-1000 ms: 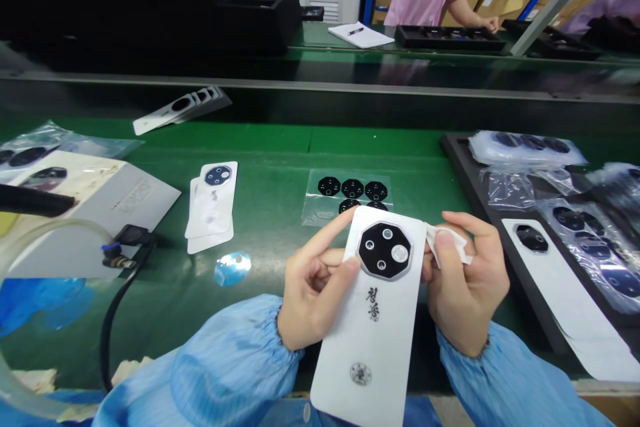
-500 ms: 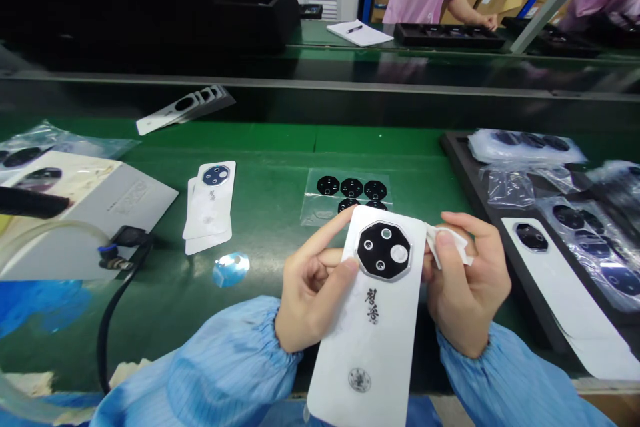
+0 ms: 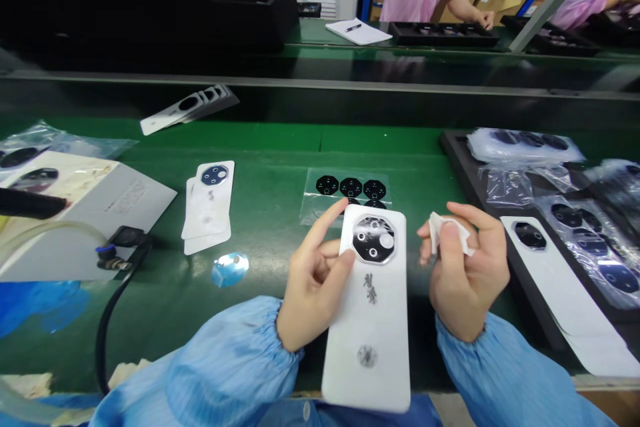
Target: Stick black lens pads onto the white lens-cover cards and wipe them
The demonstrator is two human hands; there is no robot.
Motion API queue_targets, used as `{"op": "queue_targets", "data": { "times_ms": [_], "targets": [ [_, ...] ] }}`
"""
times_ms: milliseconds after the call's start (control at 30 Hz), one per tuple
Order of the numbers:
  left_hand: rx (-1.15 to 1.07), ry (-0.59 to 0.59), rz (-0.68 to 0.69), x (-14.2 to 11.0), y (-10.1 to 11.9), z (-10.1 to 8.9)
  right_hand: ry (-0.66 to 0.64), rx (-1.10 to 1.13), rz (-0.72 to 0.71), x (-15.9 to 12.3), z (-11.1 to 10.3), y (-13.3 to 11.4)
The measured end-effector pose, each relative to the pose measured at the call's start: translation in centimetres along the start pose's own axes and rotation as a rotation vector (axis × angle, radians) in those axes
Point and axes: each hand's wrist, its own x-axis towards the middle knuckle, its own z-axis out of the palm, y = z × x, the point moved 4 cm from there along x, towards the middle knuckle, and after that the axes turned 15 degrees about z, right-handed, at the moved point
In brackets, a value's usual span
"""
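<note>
My left hand (image 3: 317, 283) grips the left edge of a white phone back cover (image 3: 375, 320), thumb on its face and index finger along the top corner. The cover has a black octagonal camera lens plate (image 3: 367, 250) near the top, with dark characters and a round emblem below. My right hand (image 3: 467, 273) is a little to the right, apart from the cover, with a crumpled white wipe (image 3: 447, 233) pinched between thumb and fingers. Behind the cover, a clear sheet (image 3: 313, 210) of black octagonal lens plates (image 3: 351, 187) lies on the green bench, partly hidden.
Two white covers (image 3: 207, 213) and a shiny blue film piece (image 3: 230, 269) lie to the left, near a white box (image 3: 125, 207) and black hose (image 3: 105, 333). A dark tray (image 3: 460, 167) at right holds bagged plates and covers. Across the bench are people in pink.
The cover has tilted and shifted slightly left, away from my right hand, which now shows a gap from it. The wipe stays in my right fingers.
</note>
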Motion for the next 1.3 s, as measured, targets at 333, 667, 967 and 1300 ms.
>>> {"op": "queue_targets", "data": {
  "times_ms": [333,667,967,1300],
  "targets": [
    [0.778,-0.434,-0.008,0.1,-4.8,-0.9,-0.132,-0.245,0.115,4.6,-0.4,5.5],
    [1.085,-0.347,0.311,3.4,-3.5,-2.4,-0.42,-0.624,-0.063,5.7,1.8,7.3],
    [1.22,-0.265,0.135,7.8,-6.0,-2.5,-0.534,-0.703,-0.185,6.6,3.3,8.5],
    [1.298,-0.372,-0.012,9.9,-5.5,-2.1,-0.535,-0.735,-0.226,6.7,3.5,9.3]
  ]
}}
